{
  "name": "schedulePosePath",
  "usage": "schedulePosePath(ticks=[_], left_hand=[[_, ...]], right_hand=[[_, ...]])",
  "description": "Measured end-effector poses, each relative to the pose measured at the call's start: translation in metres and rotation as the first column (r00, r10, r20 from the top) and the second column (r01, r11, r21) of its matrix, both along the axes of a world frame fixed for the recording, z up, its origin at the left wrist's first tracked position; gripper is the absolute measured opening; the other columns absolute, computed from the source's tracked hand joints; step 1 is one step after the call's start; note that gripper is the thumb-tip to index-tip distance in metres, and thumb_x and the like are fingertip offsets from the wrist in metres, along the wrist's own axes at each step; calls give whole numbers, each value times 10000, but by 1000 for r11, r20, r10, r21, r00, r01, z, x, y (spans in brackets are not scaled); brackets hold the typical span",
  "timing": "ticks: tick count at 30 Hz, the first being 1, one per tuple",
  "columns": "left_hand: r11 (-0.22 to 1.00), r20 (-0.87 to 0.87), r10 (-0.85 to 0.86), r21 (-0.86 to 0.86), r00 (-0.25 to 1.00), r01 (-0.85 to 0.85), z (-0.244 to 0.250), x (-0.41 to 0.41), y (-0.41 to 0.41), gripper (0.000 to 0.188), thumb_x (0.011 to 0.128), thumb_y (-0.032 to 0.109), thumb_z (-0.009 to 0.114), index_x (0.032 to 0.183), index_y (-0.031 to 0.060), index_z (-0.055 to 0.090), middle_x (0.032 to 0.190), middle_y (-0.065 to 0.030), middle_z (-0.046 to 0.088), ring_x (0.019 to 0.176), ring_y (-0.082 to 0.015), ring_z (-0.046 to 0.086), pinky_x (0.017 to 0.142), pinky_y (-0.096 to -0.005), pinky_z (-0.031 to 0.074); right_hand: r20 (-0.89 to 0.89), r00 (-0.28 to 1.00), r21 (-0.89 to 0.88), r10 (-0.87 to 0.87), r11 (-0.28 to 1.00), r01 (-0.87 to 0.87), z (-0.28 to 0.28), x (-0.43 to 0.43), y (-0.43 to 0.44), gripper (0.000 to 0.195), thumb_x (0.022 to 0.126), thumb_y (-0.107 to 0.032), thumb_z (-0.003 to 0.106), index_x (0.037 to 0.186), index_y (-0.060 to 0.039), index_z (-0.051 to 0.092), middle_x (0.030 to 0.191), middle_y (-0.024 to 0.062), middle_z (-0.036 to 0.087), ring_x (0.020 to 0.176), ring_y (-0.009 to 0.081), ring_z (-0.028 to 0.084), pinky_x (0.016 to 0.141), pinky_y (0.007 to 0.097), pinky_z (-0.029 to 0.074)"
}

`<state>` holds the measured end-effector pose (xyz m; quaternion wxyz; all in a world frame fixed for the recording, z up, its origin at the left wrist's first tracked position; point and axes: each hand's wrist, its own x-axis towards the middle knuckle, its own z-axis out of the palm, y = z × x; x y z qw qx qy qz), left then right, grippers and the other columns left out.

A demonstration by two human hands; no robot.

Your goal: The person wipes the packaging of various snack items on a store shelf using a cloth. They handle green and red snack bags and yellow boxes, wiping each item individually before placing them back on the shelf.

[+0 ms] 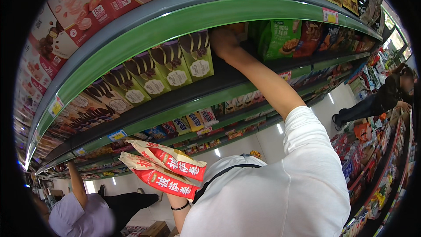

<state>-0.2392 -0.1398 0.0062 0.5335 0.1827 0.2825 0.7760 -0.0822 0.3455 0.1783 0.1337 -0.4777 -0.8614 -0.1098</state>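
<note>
My right hand (227, 41) reaches deep into a shaded shelf compartment, under the green shelf edge. It is beside a row of green biscuit boxes (196, 57) and close to a dark packet (241, 31) behind it; its fingers are hard to make out. To its right stands a bright green snack bag (281, 39). Two red and cream snack bags (164, 179) are held up in front of my body at lower left. My left forearm (179, 205), with a black band at the wrist, runs up behind them, and the bags hide the left hand itself.
A green shelf rail (184, 23) arches above my right arm. Pink boxes (79, 10) fill the shelf above, and small packets (194, 121) line lower shelves. One person (82, 210) reaches into shelving at left; another person (378, 95) stands by racks at right. A cardboard box (156, 228) lies below.
</note>
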Motion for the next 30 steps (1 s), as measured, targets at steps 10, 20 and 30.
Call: schedulePosePath(ticks=[10,20,30], left_hand=[[1000,2,-14,8,1000,14,-3,1,9,827,945,526,691,1563,74,378,1523,-180,518,1337,-337,573,1118,-521,493],[1000,-16,-1,30,1000,1,3,-3,20,835,944,546,683,1562,76,378,1526,-178,517,1336,-336,573,1119,-524,490],[999,-28,-7,46,1000,8,4,0,30,843,943,566,676,1562,77,379,1528,-176,515,1336,-335,574,1120,-526,487]], right_hand=[[2,1000,-16,12,1000,-12,9,3,-3,258,941,-156,560,970,-37,787,1030,207,767,952,347,756,824,483,602],[166,982,93,92,990,-109,14,15,-26,209,907,-122,616,968,-91,814,1005,155,781,918,313,771,746,442,622],[173,984,50,35,998,-44,1,24,-10,191,894,-98,636,954,-105,818,1002,126,787,945,303,774,731,459,629]])
